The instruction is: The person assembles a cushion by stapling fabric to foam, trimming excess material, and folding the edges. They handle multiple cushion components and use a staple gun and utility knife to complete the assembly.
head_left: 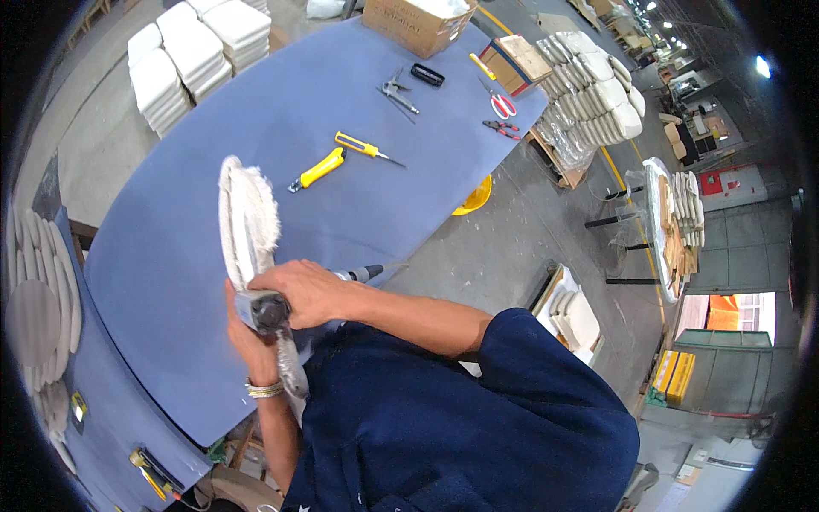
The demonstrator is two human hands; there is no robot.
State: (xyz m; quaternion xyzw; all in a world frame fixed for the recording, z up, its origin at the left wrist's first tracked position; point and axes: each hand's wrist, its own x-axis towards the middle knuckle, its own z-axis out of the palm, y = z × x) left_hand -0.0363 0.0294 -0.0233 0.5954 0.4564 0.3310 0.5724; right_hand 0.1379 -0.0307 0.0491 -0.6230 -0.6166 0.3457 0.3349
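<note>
A whitish padded cushion (249,205), fluffy along its right side, is held up on edge over the blue table (192,222). My left hand (249,346) is closed on the cushion's lower part from the left, its fingers partly hidden. My right hand (309,293) is wrapped round an air stapler (264,311) with a grey body and black round cap. The stapler's head lies against the cushion between my hands, and its hose fitting (363,274) sticks out to the right. What its nose touches is hidden.
On the table lie a yellow utility knife (319,169), a yellow-handled screwdriver (363,145), a staple gun (398,92), a black case (427,74), red-handled scissors (502,106) and pliers (502,128). Cardboard boxes (414,30) stand at the far edge. Stacked cushions (183,51) stand beyond.
</note>
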